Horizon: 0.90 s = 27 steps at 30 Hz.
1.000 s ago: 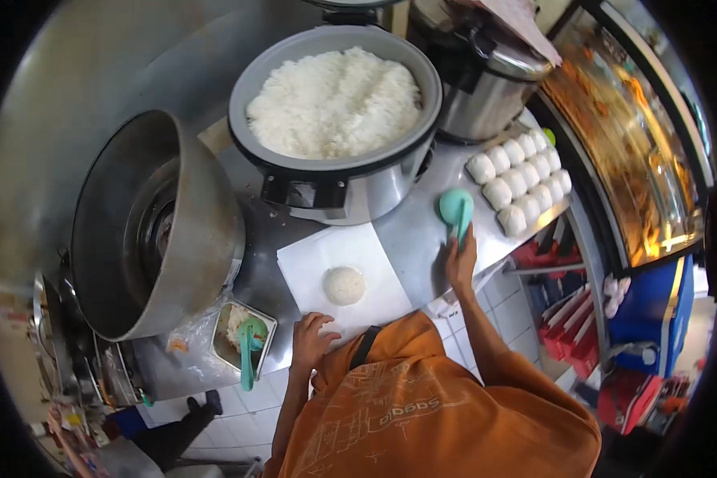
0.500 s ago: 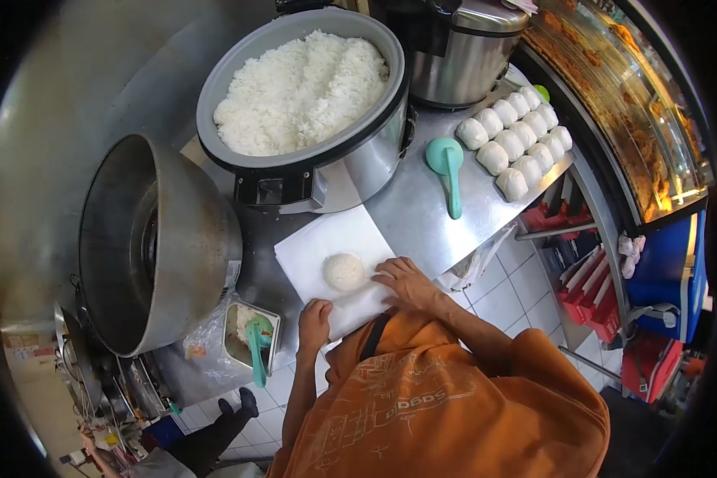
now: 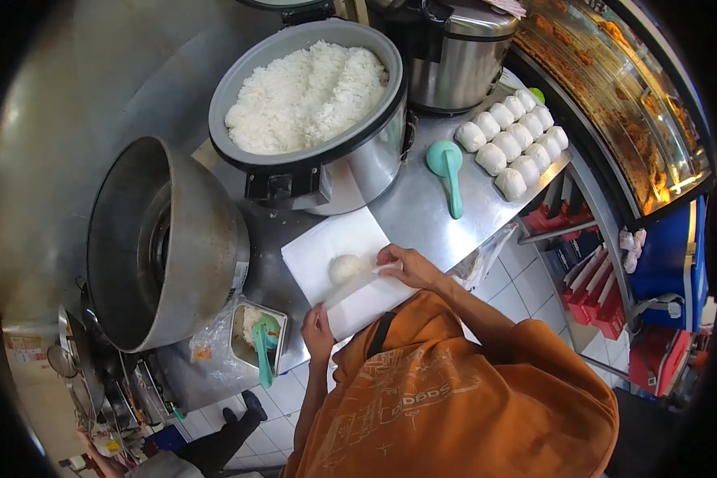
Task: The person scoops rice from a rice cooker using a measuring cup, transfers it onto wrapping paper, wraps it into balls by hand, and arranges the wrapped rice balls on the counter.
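Observation:
A round mound of rice (image 3: 347, 269) lies on white paper (image 3: 319, 247) at the counter's front edge. The near edge of the paper is lifted and partly covers the mound. My left hand (image 3: 318, 333) is closed on the paper's left side. At the right side, beside the mound, my right hand (image 3: 410, 267) pinches the same raised edge. Behind the paper stands a large cooker (image 3: 358, 171) full of white rice (image 3: 311, 95). A green scoop (image 3: 448, 177) lies flat on the counter to the right.
Several wrapped white bundles (image 3: 511, 184) sit in rows at right, near a glass food display (image 3: 613, 103). A big metal pot (image 3: 203, 247) stands left, with a small metal tray (image 3: 277, 350) holding food and another green scoop (image 3: 264, 358). Another person's leg (image 3: 223, 438) shows lower left.
My right hand has let go of the green scoop and moved left to the paper. Both hands have taken hold of the near edge and raised it over part of the rice mound.

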{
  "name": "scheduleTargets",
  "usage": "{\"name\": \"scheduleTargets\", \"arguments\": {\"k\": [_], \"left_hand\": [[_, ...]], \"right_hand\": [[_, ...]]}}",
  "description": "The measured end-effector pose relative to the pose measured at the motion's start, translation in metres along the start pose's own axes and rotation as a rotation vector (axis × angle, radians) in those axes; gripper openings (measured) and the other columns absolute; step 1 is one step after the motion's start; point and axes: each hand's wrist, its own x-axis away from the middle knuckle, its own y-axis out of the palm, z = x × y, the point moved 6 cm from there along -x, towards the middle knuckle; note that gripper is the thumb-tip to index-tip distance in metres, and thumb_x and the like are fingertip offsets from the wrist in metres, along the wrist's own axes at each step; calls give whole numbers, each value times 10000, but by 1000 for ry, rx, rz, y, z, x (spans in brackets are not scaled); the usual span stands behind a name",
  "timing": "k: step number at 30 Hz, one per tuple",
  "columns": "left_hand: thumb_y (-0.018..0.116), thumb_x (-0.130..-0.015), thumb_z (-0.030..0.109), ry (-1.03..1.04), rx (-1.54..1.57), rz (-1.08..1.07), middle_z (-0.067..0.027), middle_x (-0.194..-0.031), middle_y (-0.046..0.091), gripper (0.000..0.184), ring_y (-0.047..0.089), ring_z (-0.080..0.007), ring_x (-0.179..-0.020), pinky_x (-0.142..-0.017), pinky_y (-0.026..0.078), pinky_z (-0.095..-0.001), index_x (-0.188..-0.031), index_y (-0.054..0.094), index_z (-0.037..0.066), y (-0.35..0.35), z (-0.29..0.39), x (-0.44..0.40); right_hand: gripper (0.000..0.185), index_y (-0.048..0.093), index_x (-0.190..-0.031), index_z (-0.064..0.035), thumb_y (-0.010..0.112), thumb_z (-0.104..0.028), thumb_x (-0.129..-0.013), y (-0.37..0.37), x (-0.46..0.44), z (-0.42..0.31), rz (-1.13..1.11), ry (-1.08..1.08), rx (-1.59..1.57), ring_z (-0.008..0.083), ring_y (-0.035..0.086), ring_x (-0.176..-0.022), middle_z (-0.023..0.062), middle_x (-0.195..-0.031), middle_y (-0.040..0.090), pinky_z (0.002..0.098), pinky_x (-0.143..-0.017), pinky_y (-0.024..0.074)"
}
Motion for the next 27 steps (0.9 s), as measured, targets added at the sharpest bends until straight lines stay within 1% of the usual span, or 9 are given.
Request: {"name": "scheduleTargets", "arguments": {"k": [2,5,9,12,16,22,24,26,27], "left_hand": [[624,-988,168,-197,118,44,-164,-949,731,224,686,-244,-845,-803,534,-371,-1105,704,-5,-5,7,-11],[571,-1035,204,-190,264,33,-121,-909,735,272,665,-161,-813,-764,528,-315,-1100,704,-24,4,-6,-16],[565,-1044,214,-323,553,2,-100,-943,733,281,645,-117,-874,-794,515,-282,-1117,704,-20,5,-12,-14],[535,-1063,229,-324,469,-109,-62,-971,722,310,631,-99,-875,-792,510,-262,-1119,705,-24,9,-52,-6],[566,-1026,167,-203,317,-261,-64,-943,729,250,618,-96,-870,-799,501,-273,-1104,712,-21,-7,-18,-4],[593,-1030,204,-347,229,-37,-96,-970,730,271,630,-134,-881,-812,502,-303,-1138,674,-31,-3,-22,-21],[603,-1029,203,-238,36,99,-100,-983,719,280,648,-172,-905,-826,510,-310,-1168,647,-37,1,-41,-20],[604,-1024,197,-139,304,283,-117,-1000,709,313,660,-204,-955,-887,524,-360,-1226,606,-43,25,-101,-12],[581,-1033,199,3,358,295,-153,-1106,685,316,648,-234,-1010,-917,517,-389,-1255,593,-26,16,-65,-9]], "right_hand": [[381,594,-1258,-33,704,-202,-934,4,9,-28,27,-214,326,343,683,-1035,170,-1140,699,370,-907,537],[369,628,-1251,-58,716,-217,-930,14,8,-13,22,-208,515,321,691,-1018,149,-1115,717,362,-905,535],[241,720,-1120,-48,665,-225,-966,-1,-1,12,78,101,136,340,705,-961,160,-1031,747,388,-879,535],[220,749,-1048,-33,637,-210,-980,-1,8,23,-18,49,48,344,716,-893,160,-989,754,389,-845,542],[238,751,-1073,-65,643,-258,-986,-2,26,25,-208,24,194,260,734,-859,124,-956,764,363,-790,549],[258,717,-1058,-20,646,-257,-986,-4,11,35,140,230,87,222,687,-710,143,-772,715,388,-723,543],[274,702,-1006,-7,663,-277,-977,1,6,64,224,290,100,185,654,-698,159,-739,692,395,-686,531],[400,688,-972,-13,697,-412,-935,4,6,74,274,342,204,250,639,-658,175,-730,678,423,-674,524],[441,675,-1008,-7,677,-442,-937,8,5,80,313,210,222,287,643,-667,195,-739,673,445,-688,527]]}}
